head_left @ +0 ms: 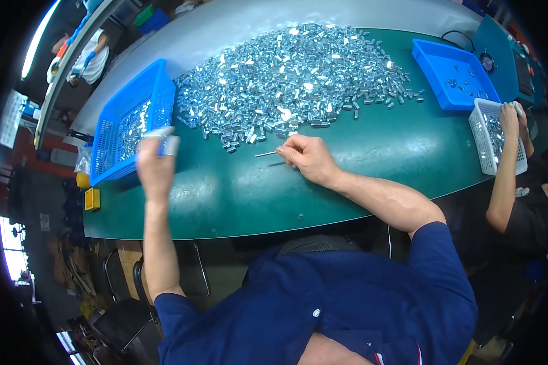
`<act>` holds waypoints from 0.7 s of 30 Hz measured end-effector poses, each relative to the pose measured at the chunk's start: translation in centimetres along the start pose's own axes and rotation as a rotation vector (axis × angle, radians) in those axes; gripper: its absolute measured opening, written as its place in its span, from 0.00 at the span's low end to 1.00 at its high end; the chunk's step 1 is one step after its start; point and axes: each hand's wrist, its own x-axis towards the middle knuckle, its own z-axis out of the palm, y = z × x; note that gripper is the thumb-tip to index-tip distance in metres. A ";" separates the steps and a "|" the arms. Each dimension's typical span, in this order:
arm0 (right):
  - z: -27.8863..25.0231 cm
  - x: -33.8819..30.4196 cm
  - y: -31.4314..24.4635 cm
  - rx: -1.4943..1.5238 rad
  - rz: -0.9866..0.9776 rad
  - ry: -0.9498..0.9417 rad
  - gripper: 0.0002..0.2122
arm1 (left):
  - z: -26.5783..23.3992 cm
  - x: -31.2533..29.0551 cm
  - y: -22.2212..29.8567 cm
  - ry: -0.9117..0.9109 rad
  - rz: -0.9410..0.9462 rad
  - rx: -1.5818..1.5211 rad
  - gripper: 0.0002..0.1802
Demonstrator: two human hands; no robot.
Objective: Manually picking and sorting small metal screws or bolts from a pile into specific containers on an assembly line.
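My right hand is closed in a pinch on a thin metal rod, which points left just above the green table. In front of it lies a large heap of small shiny metal pieces. My left hand, smeared by motion and with white coverings on some fingertips, is at the near right side of a blue mesh basket. More of the small metal pieces lie inside that basket. Whether the left fingers hold anything cannot be made out.
At the right, a co-worker's hands are at a white basket of metal pieces. Behind it is a blue tray with a few pieces, beside a green machine. A small yellow box sits at the table's left edge.
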 end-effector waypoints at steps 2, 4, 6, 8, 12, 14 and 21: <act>0.1 -0.1 -0.5 -0.033 -0.016 -0.009 0.13 | 3.7 -3.0 1.3 -0.143 0.158 -0.018 0.15; 0.3 0.0 -0.6 -0.020 -0.017 -0.012 0.13 | 5.9 -5.3 3.6 -0.281 0.023 -0.017 0.18; 0.1 0.0 -0.5 -0.010 -0.012 -0.011 0.13 | 6.8 -6.0 4.5 -0.327 -0.013 -0.054 0.18; 0.1 0.1 -0.4 0.009 -0.007 -0.013 0.13 | 7.0 -6.6 4.6 -0.337 -0.032 -0.063 0.17; -0.1 0.1 -0.9 0.004 -0.017 -0.013 0.13 | 7.0 -7.7 4.7 -0.348 -0.157 -0.198 0.14; -0.1 0.2 -0.9 -0.017 -0.014 -0.016 0.13 | 6.9 -8.0 4.9 -0.318 -0.205 -0.247 0.13; 0.0 -0.3 -1.1 -0.042 -0.058 -0.028 0.10 | 7.5 -9.9 4.8 -0.212 -0.146 -0.177 0.11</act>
